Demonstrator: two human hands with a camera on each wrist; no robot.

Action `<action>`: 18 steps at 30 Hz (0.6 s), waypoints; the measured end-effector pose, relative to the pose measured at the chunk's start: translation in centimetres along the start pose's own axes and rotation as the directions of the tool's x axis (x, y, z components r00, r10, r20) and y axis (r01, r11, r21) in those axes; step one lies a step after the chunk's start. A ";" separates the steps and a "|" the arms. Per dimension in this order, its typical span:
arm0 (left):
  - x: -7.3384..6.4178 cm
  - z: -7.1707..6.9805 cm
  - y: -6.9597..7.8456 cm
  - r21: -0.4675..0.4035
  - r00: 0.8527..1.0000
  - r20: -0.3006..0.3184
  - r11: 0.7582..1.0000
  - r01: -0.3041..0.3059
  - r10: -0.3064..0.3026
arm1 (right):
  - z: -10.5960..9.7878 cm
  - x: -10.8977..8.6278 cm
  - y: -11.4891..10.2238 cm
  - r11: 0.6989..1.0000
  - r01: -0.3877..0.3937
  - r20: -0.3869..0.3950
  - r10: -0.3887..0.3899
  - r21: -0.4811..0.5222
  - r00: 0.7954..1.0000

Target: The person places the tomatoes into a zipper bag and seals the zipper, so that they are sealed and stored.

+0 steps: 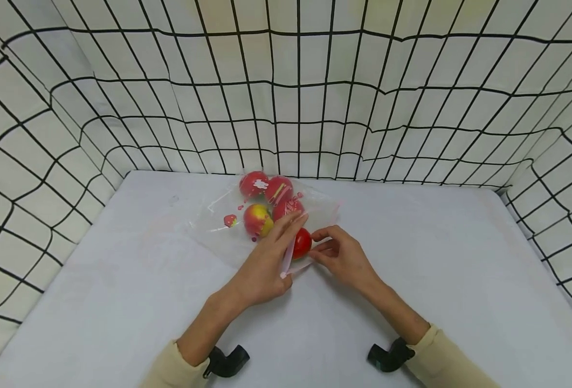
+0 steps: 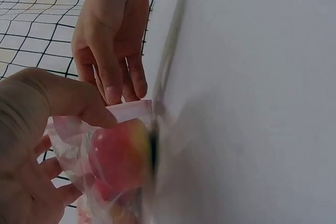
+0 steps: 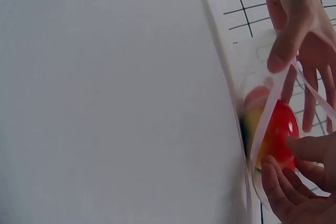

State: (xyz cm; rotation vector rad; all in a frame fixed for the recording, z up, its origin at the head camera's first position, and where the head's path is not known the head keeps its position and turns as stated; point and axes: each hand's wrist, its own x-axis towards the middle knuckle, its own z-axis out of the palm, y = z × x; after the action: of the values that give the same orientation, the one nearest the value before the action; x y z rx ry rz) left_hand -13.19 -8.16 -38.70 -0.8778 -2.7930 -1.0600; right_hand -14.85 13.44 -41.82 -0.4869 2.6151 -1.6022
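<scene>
A clear zip bag [image 1: 218, 207] with a pink-edged mouth lies on the white table, holding several red and yellow apples [image 1: 257, 220]. My left hand [image 1: 266, 264] grips the bag at its mouth, the thumb along the pink rim [image 2: 131, 109] and the fingers stretched over the plastic. Just inside the mouth sits a shiny red apple [image 1: 302, 243]. My right hand [image 1: 341, 253] is at that apple's near side, fingertips right at its surface and fingers loosely bent. In the right wrist view, the thumb overlaps the red apple [image 3: 283, 129].
Black netting [image 1: 297, 102] over pale walls borders the white table [image 1: 436, 258] at the back and both sides. Dark wrist mounts [image 1: 227, 362] hang at both sleeves. The bag lies near the table's back edge.
</scene>
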 end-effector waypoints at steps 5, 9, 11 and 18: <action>-0.3 0.0 -0.2 -0.023 0.999 0.028 0.999 0.028 -0.027 | -1.7 -0.2 0.6 1.000 0.003 -0.018 -0.003 -0.024 1.000; -0.6 0.1 -0.5 -0.020 0.999 0.042 0.999 0.034 -0.033 | -3.0 -0.3 1.2 0.998 0.011 -0.046 -0.014 -0.059 0.999; -0.8 0.0 -0.7 -0.010 0.999 0.039 0.999 0.034 -0.033 | -3.5 -0.1 1.5 0.998 0.014 -0.058 -0.018 -0.066 0.998; -1.9 -0.3 -1.1 0.041 0.999 -0.045 0.999 0.017 -0.015 | -5.1 1.0 2.0 0.993 0.048 -0.116 -0.060 -0.108 0.991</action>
State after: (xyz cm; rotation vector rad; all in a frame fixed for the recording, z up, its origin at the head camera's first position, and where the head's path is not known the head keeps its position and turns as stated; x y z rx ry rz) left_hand -12.24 -9.92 -39.51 -0.8187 -2.7788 -1.0077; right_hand -17.24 18.38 -41.11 -0.4861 2.8088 -1.5615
